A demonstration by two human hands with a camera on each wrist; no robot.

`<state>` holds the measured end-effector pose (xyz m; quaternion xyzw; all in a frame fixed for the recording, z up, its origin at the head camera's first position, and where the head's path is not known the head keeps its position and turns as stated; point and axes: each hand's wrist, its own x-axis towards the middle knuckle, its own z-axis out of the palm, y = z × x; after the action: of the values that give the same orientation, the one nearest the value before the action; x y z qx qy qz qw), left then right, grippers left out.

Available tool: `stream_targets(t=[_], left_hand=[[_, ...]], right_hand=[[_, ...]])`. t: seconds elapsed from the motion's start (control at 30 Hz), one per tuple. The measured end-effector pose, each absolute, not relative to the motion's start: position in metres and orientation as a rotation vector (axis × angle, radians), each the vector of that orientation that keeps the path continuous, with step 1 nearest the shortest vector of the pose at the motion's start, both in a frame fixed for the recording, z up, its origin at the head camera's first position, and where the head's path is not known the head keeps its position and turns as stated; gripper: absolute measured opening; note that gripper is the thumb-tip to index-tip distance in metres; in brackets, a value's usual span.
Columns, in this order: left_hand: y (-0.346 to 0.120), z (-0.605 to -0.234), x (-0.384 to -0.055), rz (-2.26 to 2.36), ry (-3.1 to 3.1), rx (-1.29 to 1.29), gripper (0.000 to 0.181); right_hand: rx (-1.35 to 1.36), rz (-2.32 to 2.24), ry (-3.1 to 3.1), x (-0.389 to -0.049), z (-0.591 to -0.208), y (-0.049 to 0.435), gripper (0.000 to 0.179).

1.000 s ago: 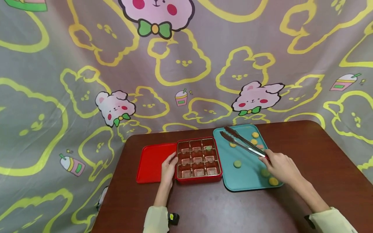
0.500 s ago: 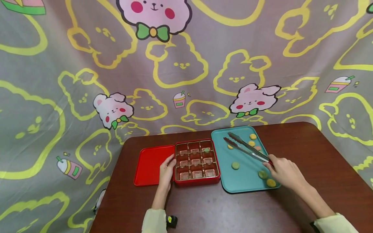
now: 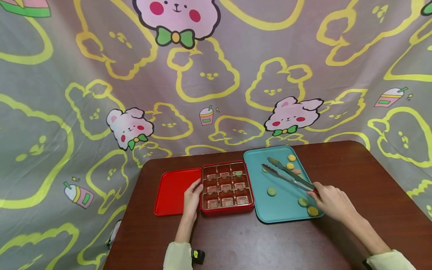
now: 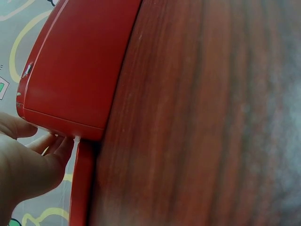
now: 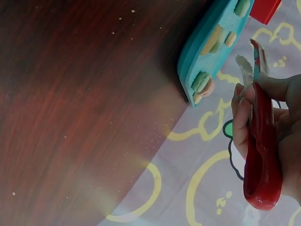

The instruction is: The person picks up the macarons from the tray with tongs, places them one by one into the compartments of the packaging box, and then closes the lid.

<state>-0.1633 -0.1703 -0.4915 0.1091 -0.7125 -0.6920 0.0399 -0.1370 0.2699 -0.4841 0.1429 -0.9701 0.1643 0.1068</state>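
Note:
In the head view my left hand (image 3: 192,200) rests against the left side of a red box (image 3: 227,212). The left wrist view shows its fingertips (image 4: 64,147) touching the end wall of the box. A clear insert divides the box into several compartments. One green macaron (image 3: 238,173) lies in the back right compartment. My right hand (image 3: 334,197) grips red-handled tongs (image 3: 287,176) over a teal tray (image 3: 261,204). The tongs' arms stand apart above the tray, with nothing seen between their tips. On the tray are a green macaron (image 3: 271,192), another green macaron (image 3: 302,202) and a yellow macaron (image 3: 312,211).
Left of the box lies its flat red lid (image 3: 173,191). More yellow macarons (image 3: 291,158) and a pink one (image 3: 296,171) sit along the tray's far right side. A patterned cloth (image 3: 236,93) hangs behind the brown table (image 3: 270,247).
My right hand has drawn the tongs a little to the right and toward me, uncovering the front green macaron. My left hand stays at the box. The head view has shifted slightly.

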Motion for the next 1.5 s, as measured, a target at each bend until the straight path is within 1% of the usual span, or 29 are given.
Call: stream_targets(t=[0.33, 0.93, 1.5], left_hand=[[-0.171, -0.491, -0.163, -2.123, -2.186, 0.330, 0.041], [-0.171, -0.491, -0.162, -2.131, -2.173, 0.353, 0.041], [-0.172, -0.494, -0.163, -2.148, -2.163, 0.328, 0.041]], right_hand=[[0.410, 0.480, -2.890, -0.134, -0.488, 0.271, 0.025], [0.404, 0.503, -2.885, -0.127, -0.494, 0.272, 0.032], [0.408, 0.456, -2.867, -0.127, -0.500, 0.272, 0.034]])
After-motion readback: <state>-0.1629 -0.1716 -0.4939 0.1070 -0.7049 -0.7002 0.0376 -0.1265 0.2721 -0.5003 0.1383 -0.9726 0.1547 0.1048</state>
